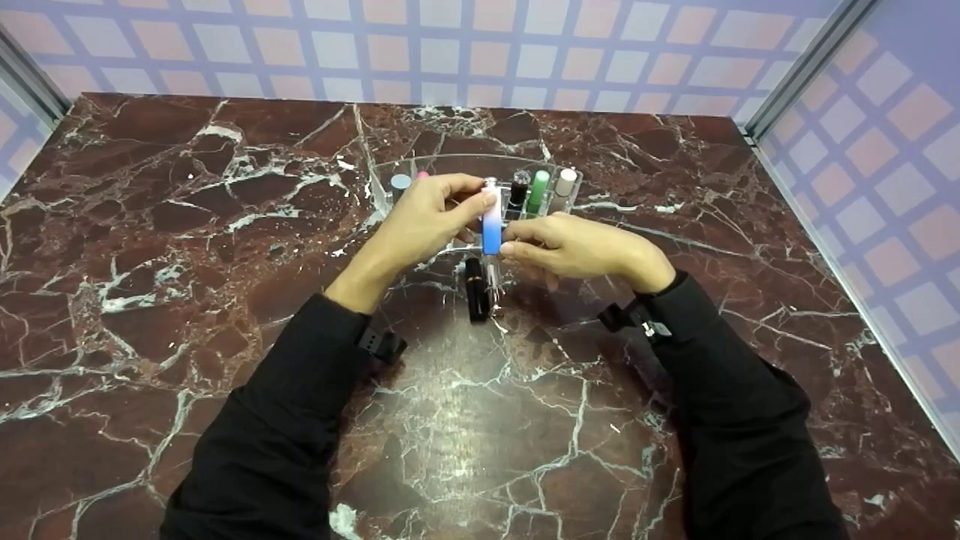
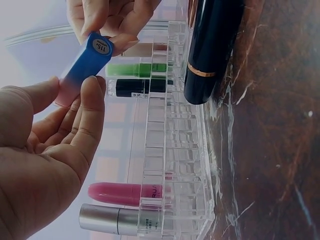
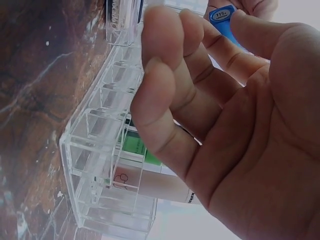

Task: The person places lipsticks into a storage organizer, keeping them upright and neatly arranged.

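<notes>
A lipstick tube (image 1: 491,229), fading from white-pink to blue, is between both hands above the front of a clear organizer. My left hand (image 1: 431,214) pinches its pale upper end between thumb and fingers. On the blue end, my right hand (image 1: 577,244) has its thumb and index finger; its other fingers curl loosely below. The left wrist view shows a round label reading 115 on the tube's blue base (image 2: 102,47). Just below the hands, a black lipstick (image 1: 475,291) with a gold band and a clear tube (image 1: 493,281) lie side by side on the table.
The clear acrylic organizer (image 1: 465,156) stands behind the hands. Its slots hold a silver tube (image 2: 100,218), a pink tube (image 2: 115,193), a black-capped tube (image 2: 131,88), a green tube (image 1: 538,191) and a pale-capped tube (image 1: 564,187). Checkered walls border the marbled table (image 1: 187,315).
</notes>
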Demonstrator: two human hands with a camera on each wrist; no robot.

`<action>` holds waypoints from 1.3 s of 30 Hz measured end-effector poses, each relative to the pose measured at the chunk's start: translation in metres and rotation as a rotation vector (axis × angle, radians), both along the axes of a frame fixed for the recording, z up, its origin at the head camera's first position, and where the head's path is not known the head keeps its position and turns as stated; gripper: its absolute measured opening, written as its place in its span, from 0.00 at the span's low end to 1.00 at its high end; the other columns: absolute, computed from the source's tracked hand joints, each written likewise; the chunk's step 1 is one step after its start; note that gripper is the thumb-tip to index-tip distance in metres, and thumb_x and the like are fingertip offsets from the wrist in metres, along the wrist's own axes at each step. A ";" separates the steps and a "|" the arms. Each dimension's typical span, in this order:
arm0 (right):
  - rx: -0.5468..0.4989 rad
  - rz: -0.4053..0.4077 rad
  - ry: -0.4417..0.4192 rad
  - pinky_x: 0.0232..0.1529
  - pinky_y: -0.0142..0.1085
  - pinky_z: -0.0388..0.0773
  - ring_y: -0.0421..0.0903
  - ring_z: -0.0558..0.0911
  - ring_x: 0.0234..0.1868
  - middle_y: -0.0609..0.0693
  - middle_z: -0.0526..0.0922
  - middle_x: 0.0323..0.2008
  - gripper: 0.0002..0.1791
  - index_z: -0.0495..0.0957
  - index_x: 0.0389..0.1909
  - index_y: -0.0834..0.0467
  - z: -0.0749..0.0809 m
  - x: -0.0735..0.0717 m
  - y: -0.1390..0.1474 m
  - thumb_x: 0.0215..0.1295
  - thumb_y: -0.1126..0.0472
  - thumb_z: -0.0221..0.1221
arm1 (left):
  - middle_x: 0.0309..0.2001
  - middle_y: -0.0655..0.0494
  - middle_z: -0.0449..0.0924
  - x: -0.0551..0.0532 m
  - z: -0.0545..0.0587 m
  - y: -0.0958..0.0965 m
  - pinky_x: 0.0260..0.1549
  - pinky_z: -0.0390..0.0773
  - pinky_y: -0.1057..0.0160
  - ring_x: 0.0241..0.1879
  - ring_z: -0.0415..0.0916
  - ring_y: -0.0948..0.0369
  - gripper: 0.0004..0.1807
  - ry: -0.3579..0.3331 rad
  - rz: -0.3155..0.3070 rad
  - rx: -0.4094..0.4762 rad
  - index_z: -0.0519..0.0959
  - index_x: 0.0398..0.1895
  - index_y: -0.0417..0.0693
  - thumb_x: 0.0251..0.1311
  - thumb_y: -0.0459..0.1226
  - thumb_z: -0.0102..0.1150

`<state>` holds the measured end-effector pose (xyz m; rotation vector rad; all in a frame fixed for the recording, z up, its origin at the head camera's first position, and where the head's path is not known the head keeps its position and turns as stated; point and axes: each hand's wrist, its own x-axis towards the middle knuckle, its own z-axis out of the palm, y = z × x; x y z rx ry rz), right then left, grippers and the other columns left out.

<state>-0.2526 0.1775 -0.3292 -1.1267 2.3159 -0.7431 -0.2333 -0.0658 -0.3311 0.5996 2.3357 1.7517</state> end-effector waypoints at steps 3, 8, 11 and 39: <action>-0.001 0.003 0.001 0.26 0.51 0.83 0.53 0.85 0.22 0.57 0.83 0.29 0.19 0.77 0.50 0.59 0.000 0.001 -0.001 0.83 0.48 0.47 | 0.49 0.48 0.86 0.000 0.000 0.000 0.58 0.78 0.59 0.41 0.86 0.54 0.19 -0.019 0.002 0.003 0.78 0.64 0.41 0.76 0.41 0.56; 0.000 0.013 0.020 0.25 0.47 0.83 0.50 0.84 0.21 0.58 0.83 0.29 0.18 0.77 0.49 0.60 -0.001 0.001 -0.002 0.83 0.49 0.48 | 0.49 0.47 0.86 0.000 -0.001 0.001 0.65 0.73 0.59 0.42 0.86 0.54 0.19 -0.040 0.001 0.010 0.78 0.64 0.41 0.77 0.41 0.56; 0.005 0.014 0.028 0.25 0.44 0.83 0.48 0.84 0.21 0.58 0.83 0.29 0.18 0.77 0.49 0.60 -0.002 0.001 -0.002 0.83 0.48 0.48 | 0.49 0.47 0.86 0.000 -0.002 0.002 0.56 0.80 0.58 0.42 0.86 0.54 0.19 -0.039 -0.004 0.014 0.78 0.64 0.41 0.77 0.40 0.56; 0.023 -0.001 0.045 0.27 0.41 0.82 0.51 0.85 0.22 0.55 0.83 0.30 0.18 0.77 0.56 0.57 0.001 0.001 0.000 0.83 0.48 0.49 | 0.51 0.51 0.86 0.001 -0.003 0.004 0.46 0.84 0.58 0.41 0.85 0.57 0.21 0.091 0.068 -0.106 0.77 0.66 0.44 0.76 0.43 0.57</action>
